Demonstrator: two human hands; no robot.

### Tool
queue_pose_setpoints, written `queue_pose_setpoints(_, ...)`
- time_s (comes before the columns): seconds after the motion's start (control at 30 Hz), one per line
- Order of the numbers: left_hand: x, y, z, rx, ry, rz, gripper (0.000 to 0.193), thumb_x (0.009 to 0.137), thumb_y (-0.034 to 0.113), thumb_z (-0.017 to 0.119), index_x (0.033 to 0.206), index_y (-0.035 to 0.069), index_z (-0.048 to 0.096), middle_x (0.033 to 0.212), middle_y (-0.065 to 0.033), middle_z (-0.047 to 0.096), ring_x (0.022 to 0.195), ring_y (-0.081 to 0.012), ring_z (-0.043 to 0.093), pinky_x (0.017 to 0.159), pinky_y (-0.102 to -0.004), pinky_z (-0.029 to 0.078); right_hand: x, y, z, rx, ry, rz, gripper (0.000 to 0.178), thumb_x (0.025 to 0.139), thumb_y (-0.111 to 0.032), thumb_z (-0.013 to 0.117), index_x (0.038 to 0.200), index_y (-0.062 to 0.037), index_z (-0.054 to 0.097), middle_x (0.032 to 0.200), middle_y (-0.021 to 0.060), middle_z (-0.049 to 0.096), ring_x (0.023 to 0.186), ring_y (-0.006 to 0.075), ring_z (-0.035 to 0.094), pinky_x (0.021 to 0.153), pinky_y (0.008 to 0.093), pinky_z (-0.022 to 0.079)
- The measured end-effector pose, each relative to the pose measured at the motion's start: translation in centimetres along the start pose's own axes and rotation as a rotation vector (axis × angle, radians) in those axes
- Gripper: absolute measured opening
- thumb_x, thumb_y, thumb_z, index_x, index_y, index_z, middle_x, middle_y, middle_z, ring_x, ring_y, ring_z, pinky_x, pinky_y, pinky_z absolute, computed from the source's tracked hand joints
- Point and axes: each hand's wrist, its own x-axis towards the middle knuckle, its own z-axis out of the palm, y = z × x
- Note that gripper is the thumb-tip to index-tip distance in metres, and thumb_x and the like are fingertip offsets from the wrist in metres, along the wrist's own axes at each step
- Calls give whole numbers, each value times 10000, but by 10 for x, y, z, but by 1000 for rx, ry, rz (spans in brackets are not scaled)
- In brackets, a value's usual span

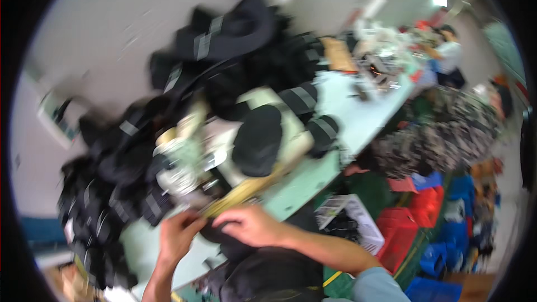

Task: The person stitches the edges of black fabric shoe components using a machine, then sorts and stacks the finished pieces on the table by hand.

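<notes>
My left hand (180, 236) and my right hand (256, 226) meet near the table's front edge, fingers closed on a black cloth piece (215, 234) between them. Its exact kind is blurred, and the fingers partly cover it. Just beyond my hands a yellow strip (240, 197) runs along the front of a pale machine (299, 145). A black rounded cloth piece (257, 141) covers the machine's middle. To the left of it is a whitish, shiny machine part (180, 165), smeared by motion. More black cloth (274, 274) lies below my right forearm.
Black cloth items with grey stripes (224, 33) are heaped behind and left on the pale green table (358, 106). A white crate (358, 223) and red bins (400, 232) stand on the floor at right. Camouflage cloth (442, 128) and another person (449, 59) are farther off.
</notes>
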Motion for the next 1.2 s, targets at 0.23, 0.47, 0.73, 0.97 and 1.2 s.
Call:
queue_pose_setpoints(0.23,26,-6,5,101,58,26,242,819,204,738,972,18,729,774,-81,711,679,-124,647,637,-283,507,9,-3,-7,-171,112,202,231,860,-58,639,1082,-21,694,1033,133,717,940,238,697,822,322,520)
queue_pose_setpoints(0.47,36,9,-2,276,164,51,181,817,223,705,868,51,726,767,-141,709,709,-293,702,671,-374,541,28,-4,2,-253,150,138,207,857,-75,624,1043,-15,691,996,150,705,887,306,684,782,345,522)
queue_pose_setpoints(0.73,13,3,22,44,198,86,252,835,210,703,1000,18,697,844,-131,705,748,-257,678,718,-348,525,11,-36,-40,-462,200,-20,229,808,-1,648,1026,-57,688,892,119,648,733,272,631,657,351,498)
queue_pose_setpoints(0.97,7,-9,9,-171,-12,-38,260,864,178,693,1036,-16,674,833,-108,706,751,-135,658,703,-284,516,-9,-13,2,243,95,324,276,884,-30,604,1155,-23,654,1020,61,677,941,91,621,805,248,496)
queue_pose_setpoints(1.2,30,7,21,-22,196,-44,205,851,136,678,983,-21,676,780,-116,714,679,-168,690,647,-300,539,6,3,6,-118,319,141,218,908,-30,584,1110,-7,664,947,33,660,785,84,583,721,241,473)
